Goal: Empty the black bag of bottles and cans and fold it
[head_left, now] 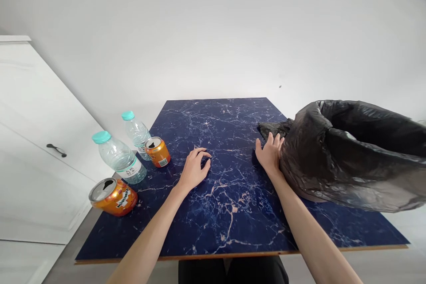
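My left hand [195, 168] rests on the blue marbled tabletop [213, 120], its fingers loosely curved, thumb apart and nothing between them. Nearest to it on the left is an opened orange soda can [159, 153]. Against the side of a large black plastic bag [309, 151] lies my right hand [269, 153], fingers spread; whether it presses on the bag I cannot tell. The bag stands with its mouth agape, and its inside is dark. A second orange can [116, 197], marked Mirinda, is at the near left.
Two clear plastic bottles with turquoise caps, a nearer one [124, 162] and a farther one [136, 131], stand upright along the table's left side. A white cabinet [36, 142] is beyond them. Behind the table rises a white wall [213, 31].
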